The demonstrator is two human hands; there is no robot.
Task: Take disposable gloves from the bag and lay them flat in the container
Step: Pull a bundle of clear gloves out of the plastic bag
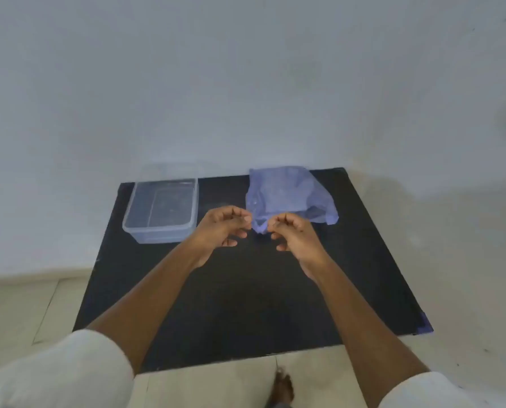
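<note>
Over black mat, curled fingers pinch bag.

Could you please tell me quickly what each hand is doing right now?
Left hand: fingers curled, holding nothing visible.
Right hand: fingers curled beside the crumpled blue plastic bag; grip cannot be told.

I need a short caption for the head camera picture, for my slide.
Both hands, left and right, reach toward the blue bag; clear container beside it.
</note>
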